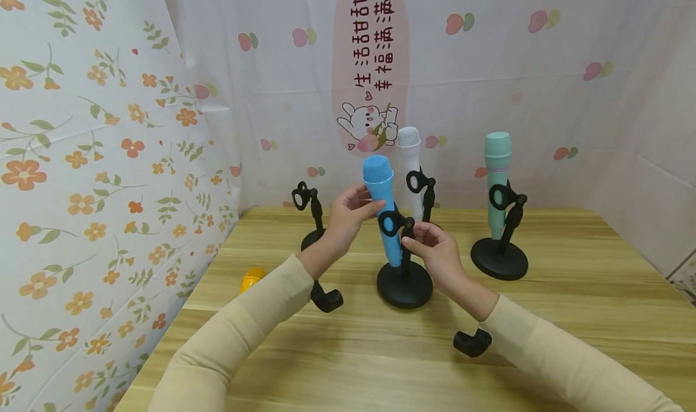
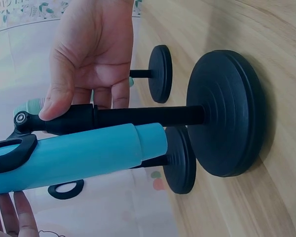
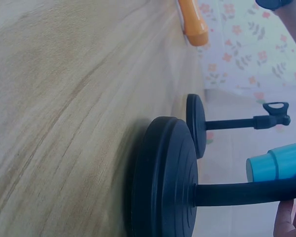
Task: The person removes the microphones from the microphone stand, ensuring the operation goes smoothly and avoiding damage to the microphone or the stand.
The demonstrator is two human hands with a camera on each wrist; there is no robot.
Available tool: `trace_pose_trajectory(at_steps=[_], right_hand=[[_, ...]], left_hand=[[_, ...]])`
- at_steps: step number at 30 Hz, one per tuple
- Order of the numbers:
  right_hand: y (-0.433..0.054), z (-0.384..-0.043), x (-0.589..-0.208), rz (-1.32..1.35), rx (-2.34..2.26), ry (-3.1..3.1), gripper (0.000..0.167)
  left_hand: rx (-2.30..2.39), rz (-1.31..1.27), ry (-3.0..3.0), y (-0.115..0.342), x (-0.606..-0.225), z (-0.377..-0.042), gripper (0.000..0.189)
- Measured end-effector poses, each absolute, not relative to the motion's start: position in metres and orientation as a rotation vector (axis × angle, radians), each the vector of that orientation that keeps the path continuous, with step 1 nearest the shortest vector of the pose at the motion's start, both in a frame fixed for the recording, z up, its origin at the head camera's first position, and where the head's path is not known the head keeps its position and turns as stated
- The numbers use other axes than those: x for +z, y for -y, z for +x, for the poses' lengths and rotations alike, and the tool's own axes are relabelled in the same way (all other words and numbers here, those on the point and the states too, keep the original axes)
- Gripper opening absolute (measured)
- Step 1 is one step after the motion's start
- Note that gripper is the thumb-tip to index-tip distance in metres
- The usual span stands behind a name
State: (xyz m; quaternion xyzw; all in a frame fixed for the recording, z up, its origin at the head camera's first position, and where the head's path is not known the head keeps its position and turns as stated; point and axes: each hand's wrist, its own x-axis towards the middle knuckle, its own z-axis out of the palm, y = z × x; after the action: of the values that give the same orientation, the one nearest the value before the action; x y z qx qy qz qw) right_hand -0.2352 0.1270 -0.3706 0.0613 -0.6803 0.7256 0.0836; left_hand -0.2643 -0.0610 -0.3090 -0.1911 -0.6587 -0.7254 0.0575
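Observation:
A blue microphone (image 1: 389, 243) stands tilted in the ring clip of a black stand (image 1: 405, 286), whose round base rests on the table. My left hand (image 1: 348, 215) holds the microphone just below its mesh head, thumb in front and fingers behind. With thumb and fingers my right hand (image 1: 441, 256) pinches the upper post of the same stand, close under the clip joint. In the left wrist view, the right thumb presses on the black joint (image 2: 64, 118), and left fingertips (image 2: 24, 212) touch the blue body. The right wrist view shows the post (image 3: 237, 194) beside the microphone's lower end (image 3: 271, 167).
Behind stands a white microphone (image 1: 409, 149) in its stand; a mint-green one (image 1: 496, 212) stands in another at right. A stand with a bare clip (image 1: 300, 198) is at back left. An orange microphone (image 3: 193, 24) lies on the wooden table (image 1: 348, 363), partly behind the left sleeve.

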Motion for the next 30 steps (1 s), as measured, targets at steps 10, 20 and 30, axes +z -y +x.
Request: trace_pose_trajectory(at_steps=[10, 20, 30], right_hand=[[-0.126, -0.234, -0.377, 0.133, 2.17, 2.066, 0.03], [-0.127, -0.234, -0.381, 0.121, 2.178, 2.067, 0.03], [-0.127, -0.235, -0.382, 0.119, 2.158, 2.087, 0.03]], left_hand=[[-2.216, -0.596, 2.001, 0.063, -0.315, -0.264, 0.04], [-2.218, -0.582, 2.001, 0.063, -0.317, -0.264, 0.04], [-2.218, -0.595, 2.001, 0.064, -0.32, -0.264, 0.039]])
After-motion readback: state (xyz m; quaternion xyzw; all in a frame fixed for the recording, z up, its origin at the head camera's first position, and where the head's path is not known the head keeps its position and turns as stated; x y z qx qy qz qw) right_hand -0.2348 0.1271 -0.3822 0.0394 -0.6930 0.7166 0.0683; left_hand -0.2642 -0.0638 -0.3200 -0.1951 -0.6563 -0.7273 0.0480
